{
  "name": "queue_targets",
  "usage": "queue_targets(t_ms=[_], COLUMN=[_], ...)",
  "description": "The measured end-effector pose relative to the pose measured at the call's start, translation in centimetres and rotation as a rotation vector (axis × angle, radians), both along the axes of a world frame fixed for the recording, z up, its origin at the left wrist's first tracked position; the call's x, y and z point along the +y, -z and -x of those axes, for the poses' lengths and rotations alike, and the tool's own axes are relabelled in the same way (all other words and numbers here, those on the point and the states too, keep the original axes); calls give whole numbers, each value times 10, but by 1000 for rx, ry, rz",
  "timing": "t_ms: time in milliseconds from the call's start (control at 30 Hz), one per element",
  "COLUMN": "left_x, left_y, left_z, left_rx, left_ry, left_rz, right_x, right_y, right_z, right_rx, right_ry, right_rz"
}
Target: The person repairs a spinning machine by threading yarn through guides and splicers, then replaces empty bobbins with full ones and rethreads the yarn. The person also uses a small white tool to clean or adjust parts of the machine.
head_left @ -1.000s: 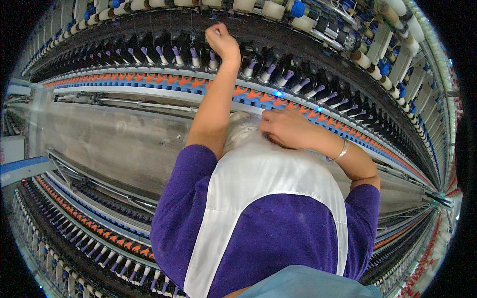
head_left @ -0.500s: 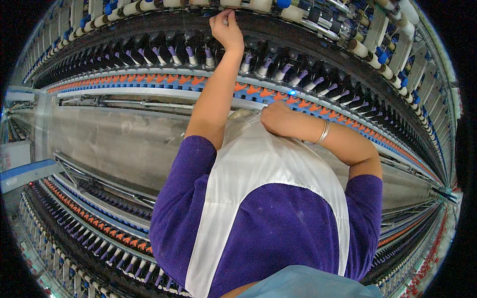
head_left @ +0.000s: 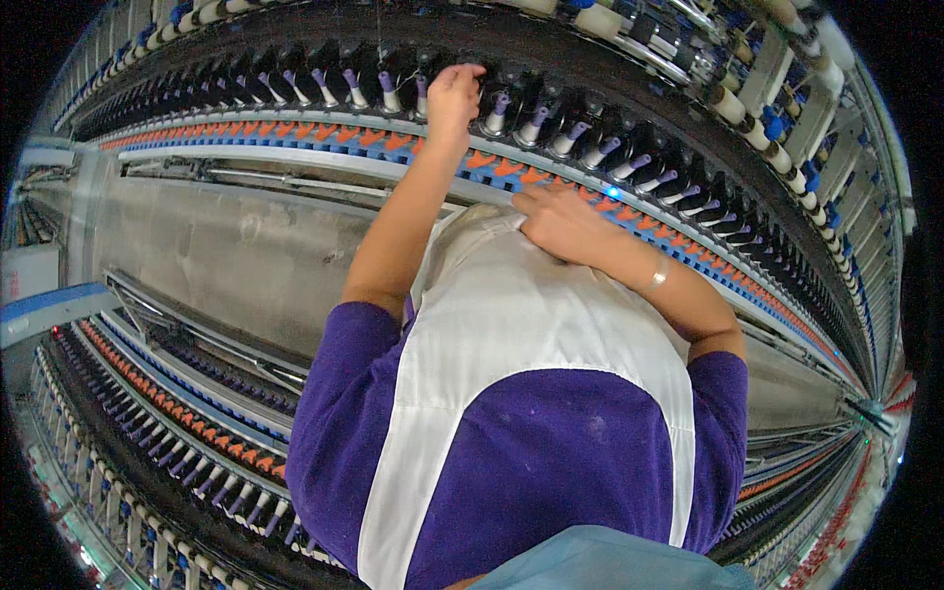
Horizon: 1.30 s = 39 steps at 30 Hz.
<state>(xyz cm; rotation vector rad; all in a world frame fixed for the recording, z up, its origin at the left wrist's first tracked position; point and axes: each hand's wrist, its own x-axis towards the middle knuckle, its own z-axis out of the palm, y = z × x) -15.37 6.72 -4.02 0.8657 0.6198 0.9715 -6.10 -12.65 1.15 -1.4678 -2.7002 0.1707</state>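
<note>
My left hand [head_left: 454, 103] is over the row of spindles on the spinning frame, its fingertips pinched together by the dark panel behind them. What lies in the pinch, if anything, is too small to make out. Just left of it stands a bobbin [head_left: 422, 94] with white yarn and a purple top; another bobbin [head_left: 499, 114] stands to its right. My right hand [head_left: 562, 224] is curled closed at the waist, against the gathered white apron [head_left: 551, 305], and seems to grip its cloth. Its fingertips are partly hidden.
Orange clips [head_left: 295, 131] on a blue rail run below the bobbins. Drafting rollers [head_left: 654, 44] sit above. Behind me, across a grey floor [head_left: 246, 251], stands a second frame with bobbins [head_left: 211, 477]. A blue-grey bar [head_left: 59, 315] juts in at the left.
My left hand has come down from the rollers to the level of the bobbin tops. The right hand stays at the apron, its wrist turned slightly, and the view has shifted a little.
</note>
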Motion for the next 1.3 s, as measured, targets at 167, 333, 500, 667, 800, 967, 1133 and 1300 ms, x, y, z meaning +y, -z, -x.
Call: queue_targets(t_ms=[167,333,500,667,800,967,1133,1300], left_x=[-35,-71,-66,-46,-16,80,115,114], left_y=[-5,-12,-29,-23,6,40,63,44], left_z=[72,80,87,96,93,57,35,40], left_rx=[265,222,226,281,383,743,1125,1227], left_ry=[511,839,878,784,693,0,70,-66], left_rz=[-192,-604,-657,-629,-890,-620,-914,-938], right_x=[-35,-35,-13,14,35,23,14,13], right_y=[-17,19,-5,-42,-21,-8,-4,1], right_z=[-23,-15,-14,3,32,34,52,69], right_rx=[923,1718,1375,700,654,582,916,1007], right_ry=[223,529,452,551,484,872,885,980], right_rz=[82,264,290,267,240,326,459,369])
